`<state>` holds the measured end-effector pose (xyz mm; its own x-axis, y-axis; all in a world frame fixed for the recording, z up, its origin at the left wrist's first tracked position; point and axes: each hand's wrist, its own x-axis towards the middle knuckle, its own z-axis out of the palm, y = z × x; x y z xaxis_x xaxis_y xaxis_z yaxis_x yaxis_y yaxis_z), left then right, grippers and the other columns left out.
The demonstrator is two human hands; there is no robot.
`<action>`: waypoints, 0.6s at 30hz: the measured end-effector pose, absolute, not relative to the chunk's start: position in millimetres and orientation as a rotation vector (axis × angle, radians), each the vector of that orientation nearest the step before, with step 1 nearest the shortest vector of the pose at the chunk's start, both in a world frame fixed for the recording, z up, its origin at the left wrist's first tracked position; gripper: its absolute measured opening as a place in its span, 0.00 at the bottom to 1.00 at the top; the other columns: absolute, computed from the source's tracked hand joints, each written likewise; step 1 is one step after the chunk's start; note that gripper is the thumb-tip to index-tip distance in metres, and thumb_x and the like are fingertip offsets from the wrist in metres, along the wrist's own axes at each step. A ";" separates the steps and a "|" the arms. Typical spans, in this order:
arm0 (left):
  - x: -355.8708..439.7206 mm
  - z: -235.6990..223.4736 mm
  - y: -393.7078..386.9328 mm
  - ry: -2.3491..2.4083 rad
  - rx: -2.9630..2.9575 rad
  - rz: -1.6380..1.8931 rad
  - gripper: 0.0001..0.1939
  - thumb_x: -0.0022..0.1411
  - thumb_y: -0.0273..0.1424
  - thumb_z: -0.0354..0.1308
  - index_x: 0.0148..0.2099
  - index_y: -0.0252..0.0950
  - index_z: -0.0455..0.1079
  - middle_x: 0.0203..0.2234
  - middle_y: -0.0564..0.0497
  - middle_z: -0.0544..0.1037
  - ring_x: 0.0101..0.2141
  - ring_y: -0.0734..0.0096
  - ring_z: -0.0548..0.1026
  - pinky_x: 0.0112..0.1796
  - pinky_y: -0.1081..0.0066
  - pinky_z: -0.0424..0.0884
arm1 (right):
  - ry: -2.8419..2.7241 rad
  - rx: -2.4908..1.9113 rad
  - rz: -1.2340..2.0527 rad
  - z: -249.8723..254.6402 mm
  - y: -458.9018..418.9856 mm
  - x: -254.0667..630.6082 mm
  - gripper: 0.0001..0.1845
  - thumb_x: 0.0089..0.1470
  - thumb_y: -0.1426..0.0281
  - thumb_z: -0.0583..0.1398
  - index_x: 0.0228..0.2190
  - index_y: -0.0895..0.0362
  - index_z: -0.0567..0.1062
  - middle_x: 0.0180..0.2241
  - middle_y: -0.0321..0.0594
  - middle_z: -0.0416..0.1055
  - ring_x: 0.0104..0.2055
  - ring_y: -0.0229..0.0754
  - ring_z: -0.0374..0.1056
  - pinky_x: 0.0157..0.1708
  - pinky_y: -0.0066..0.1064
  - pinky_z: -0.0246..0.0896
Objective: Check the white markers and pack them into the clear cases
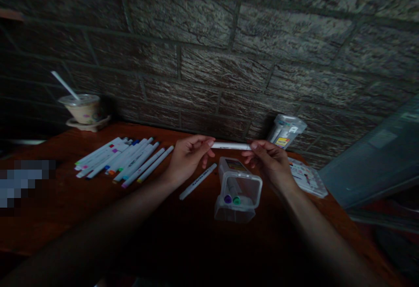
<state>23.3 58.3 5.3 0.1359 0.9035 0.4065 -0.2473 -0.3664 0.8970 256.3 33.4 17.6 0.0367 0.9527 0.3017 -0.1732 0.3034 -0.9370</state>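
Observation:
A white marker (231, 146) is held level above the table, one end in each hand. My left hand (190, 154) pinches its left end and my right hand (268, 158) pinches the right end. Below them an open clear plastic case (240, 171) lies on its side, its mouth facing me. Inside it rest two markers, with a purple end (228, 199) and a green end (236, 200) showing. Just left of the case, a single white marker (198, 182) lies slanted on the wood. Farther left is a spread of several white markers (131, 160) with coloured ends.
A lidded cup with a straw (81, 108) stands in a carton holder (88, 124) at the back left. Against the stone wall (209, 69) stands another clear container (286, 131). A flat printed plastic case (307, 178) lies at the wooden table's (183, 230) right edge.

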 end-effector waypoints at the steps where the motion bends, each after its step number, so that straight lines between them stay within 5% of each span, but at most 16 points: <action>1: 23.4 5.0 58.6 0.703 1.407 1.440 0.11 0.62 0.37 0.68 0.42 0.34 0.81 0.23 0.51 0.81 0.15 0.79 0.69 0.17 0.76 0.67 | -1.204 -0.868 1.050 17.6 33.5 256.1 0.09 0.53 0.62 0.73 0.34 0.53 0.85 0.28 0.40 0.84 0.23 0.36 0.75 0.20 0.24 0.67; 18: 24.0 0.4 54.7 0.791 1.526 1.391 0.08 0.58 0.33 0.71 0.37 0.35 0.77 0.18 0.57 0.75 0.16 0.81 0.67 0.18 0.79 0.61 | -1.308 -0.975 0.906 13.6 35.1 254.8 0.12 0.44 0.64 0.77 0.31 0.54 0.84 0.22 0.37 0.81 0.19 0.36 0.72 0.17 0.26 0.64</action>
<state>24.0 54.7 0.4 0.1631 0.8988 0.4068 -0.1101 -0.3932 0.9128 254.8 35.1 13.6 0.0617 0.9373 0.3431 0.0087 0.3432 -0.9392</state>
